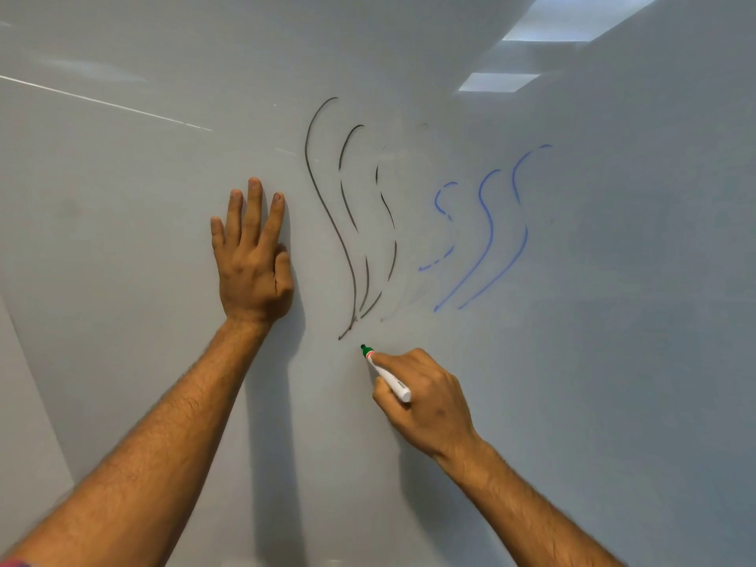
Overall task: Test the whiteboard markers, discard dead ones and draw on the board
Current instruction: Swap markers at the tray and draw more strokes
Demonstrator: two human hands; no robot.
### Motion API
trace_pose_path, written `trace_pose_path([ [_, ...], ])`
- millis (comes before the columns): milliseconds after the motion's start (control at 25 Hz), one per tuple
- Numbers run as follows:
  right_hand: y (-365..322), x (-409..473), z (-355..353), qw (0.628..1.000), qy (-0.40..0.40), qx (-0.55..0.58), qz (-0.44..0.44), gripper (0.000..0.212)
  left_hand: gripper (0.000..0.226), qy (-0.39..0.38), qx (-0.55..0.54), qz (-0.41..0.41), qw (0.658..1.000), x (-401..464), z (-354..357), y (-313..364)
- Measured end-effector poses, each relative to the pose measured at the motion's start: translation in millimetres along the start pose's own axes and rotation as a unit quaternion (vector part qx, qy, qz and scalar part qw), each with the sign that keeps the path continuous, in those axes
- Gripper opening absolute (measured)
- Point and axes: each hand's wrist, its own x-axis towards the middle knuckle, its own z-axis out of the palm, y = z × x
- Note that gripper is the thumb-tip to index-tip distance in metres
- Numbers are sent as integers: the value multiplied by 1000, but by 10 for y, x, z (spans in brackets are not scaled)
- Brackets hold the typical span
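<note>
A whiteboard fills the view. My right hand grips a white marker with a green tip, uncapped, its tip at the board just below the black strokes. My left hand lies flat on the board with its fingers spread, left of the drawing, and holds nothing. Several curved black lines run down the middle of the board; some are faint and broken. To their right are curved blue lines, one of them dashed and patchy.
Ceiling lights are mirrored in the glossy board at the upper right. A thin white scratch or reflection crosses the upper left. A board edge or seam shows at the lower left.
</note>
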Motion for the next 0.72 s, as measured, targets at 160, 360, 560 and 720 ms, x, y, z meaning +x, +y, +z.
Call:
trace_pose_path([
  [160, -22, 83, -164, 993, 59, 82, 65, 31, 77, 4, -47, -9, 999, -10, -12, 11],
  [360, -125, 115, -375, 968, 84, 177, 155, 27, 73, 0, -86, 25, 996, -51, -81, -38],
  [560, -89, 138, -583, 912, 79, 307, 260, 21, 49, 26, -159, 45, 986, -59, -216, -29],
  [720, -165, 146, -641, 873, 81, 383, 289, 19, 51, -57, -229, 63, 970, -285, -408, 165],
])
